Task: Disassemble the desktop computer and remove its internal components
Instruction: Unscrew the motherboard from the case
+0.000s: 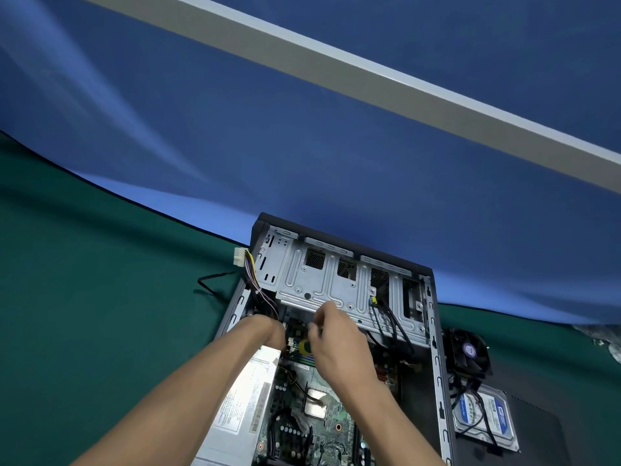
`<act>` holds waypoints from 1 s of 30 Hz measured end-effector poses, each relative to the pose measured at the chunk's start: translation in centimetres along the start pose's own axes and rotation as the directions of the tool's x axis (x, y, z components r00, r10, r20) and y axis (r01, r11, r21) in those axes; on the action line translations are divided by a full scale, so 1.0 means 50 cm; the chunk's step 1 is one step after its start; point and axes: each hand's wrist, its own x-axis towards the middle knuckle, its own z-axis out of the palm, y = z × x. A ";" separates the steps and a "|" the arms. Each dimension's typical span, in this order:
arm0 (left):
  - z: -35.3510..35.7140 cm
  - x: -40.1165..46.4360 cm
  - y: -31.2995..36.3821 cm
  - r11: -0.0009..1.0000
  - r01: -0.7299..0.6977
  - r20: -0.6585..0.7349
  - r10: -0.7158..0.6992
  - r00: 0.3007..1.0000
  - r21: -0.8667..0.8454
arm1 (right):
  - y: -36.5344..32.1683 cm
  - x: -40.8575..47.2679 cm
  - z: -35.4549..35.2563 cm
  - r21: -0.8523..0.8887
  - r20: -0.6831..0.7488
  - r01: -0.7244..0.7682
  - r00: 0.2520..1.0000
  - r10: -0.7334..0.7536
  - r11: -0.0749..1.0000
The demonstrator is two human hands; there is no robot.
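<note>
The open desktop case (433, 331) lies on its side on the green table. Its green motherboard (331, 428) shows a bare CPU (316, 403). My right hand (339, 338) grips a screwdriver with a yellow-green handle (305, 346) just below the metal drive cage (336, 284). My left hand (268, 329) reaches down into the case's left side by the power supply (242, 408); its fingers are hidden. A bundle of coloured wires with a white connector (239, 258) hangs over the case's left wall.
To the right of the case lie a cooler fan (468, 353) and a blue-labelled hard drive (484, 418) with black cables, on a dark panel (544, 432). A black cable (208, 280) lies on the green table (100, 297). A blue backdrop rises behind.
</note>
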 end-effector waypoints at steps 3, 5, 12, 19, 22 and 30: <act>-0.002 0.000 0.001 1.000 0.014 -0.004 -0.014 1.000 0.013 | -0.002 -0.003 -0.001 -0.029 0.022 0.004 1.000 -0.004 1.000; -0.003 -0.006 0.004 0.999 -0.005 0.017 0.004 1.000 0.034 | -0.001 -0.007 -0.002 -0.076 0.019 -0.002 1.000 0.004 0.997; -0.003 -0.010 0.009 0.998 -0.016 0.017 0.015 1.000 0.054 | 0.018 -0.010 -0.004 -0.079 -0.009 -0.010 1.000 0.009 0.997; -0.002 -0.002 0.004 1.000 -0.015 0.031 0.015 0.999 -0.016 | 0.041 -0.009 -0.005 -0.025 -0.014 -0.025 1.000 0.025 0.999; -0.002 -0.003 0.005 1.000 -0.021 0.038 0.022 0.999 -0.019 | 0.047 -0.017 0.001 -0.048 -0.066 -0.070 0.996 0.067 0.996; -0.005 -0.009 0.010 0.995 0.038 0.041 -0.034 0.999 -0.092 | 0.058 -0.022 -0.002 0.132 -0.083 -0.002 0.996 0.013 0.991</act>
